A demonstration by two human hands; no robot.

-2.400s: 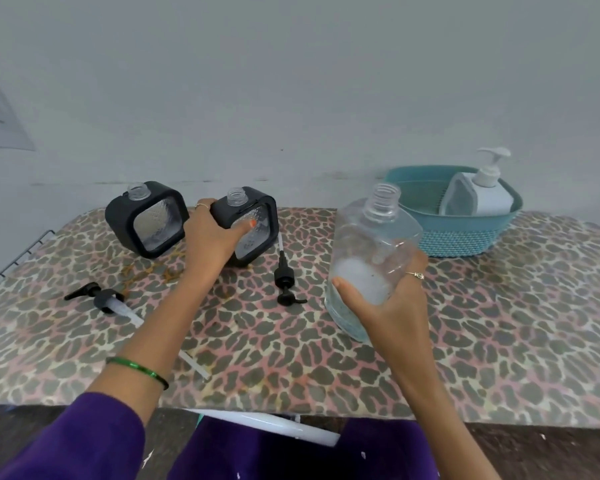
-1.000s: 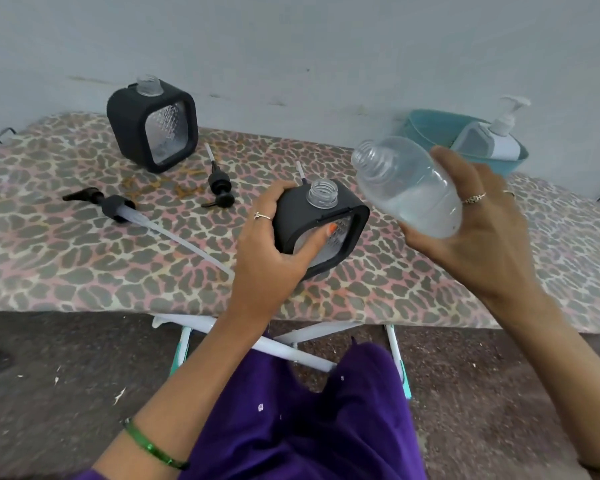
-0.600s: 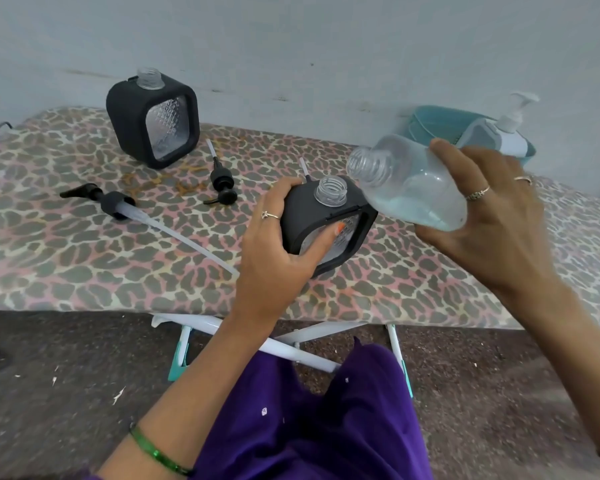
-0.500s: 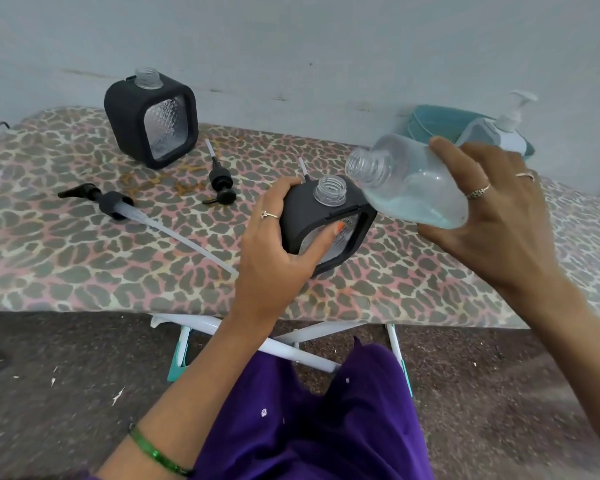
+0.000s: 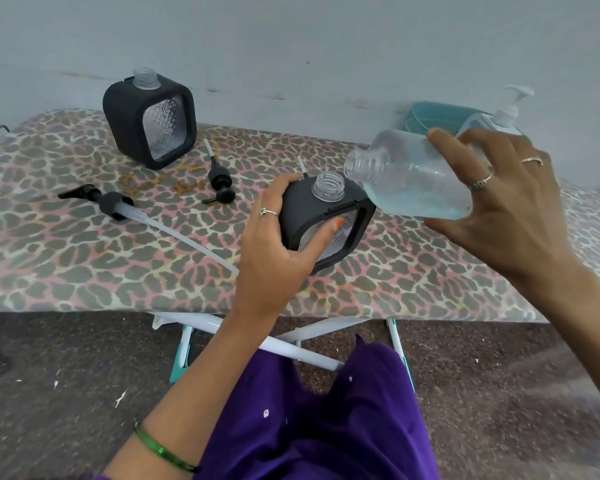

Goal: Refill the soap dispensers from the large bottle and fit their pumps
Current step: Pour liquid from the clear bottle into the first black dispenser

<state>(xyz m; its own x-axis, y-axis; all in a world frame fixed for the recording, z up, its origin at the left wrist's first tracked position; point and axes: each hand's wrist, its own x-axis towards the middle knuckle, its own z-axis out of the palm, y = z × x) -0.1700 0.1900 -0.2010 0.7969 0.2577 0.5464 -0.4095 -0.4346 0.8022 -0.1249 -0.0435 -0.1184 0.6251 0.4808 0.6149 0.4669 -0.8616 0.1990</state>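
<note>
A black soap dispenser (image 5: 321, 220) with an open clear neck is gripped by the left hand (image 5: 274, 244), the thumb pressed on its textured front window and the fingers wrapped over its far side, near the front edge of the leopard-print surface (image 5: 84, 258). The large clear bottle (image 5: 409, 174) is clasped by the right hand (image 5: 499, 202) and is tipped almost on its side, its open mouth held just above and beside the dispenser's neck; pale blue liquid is pooled along its lower side. A second black dispenser (image 5: 151, 121) is stood upright at the back left, uncapped. A small black pump (image 5: 219, 178) is laid between the two dispensers, and a larger pump with a long clear tube (image 5: 118, 209) is laid to the left. A teal basket (image 5: 437, 117) with a white pump bottle (image 5: 503, 116) is seen behind the right hand.
</note>
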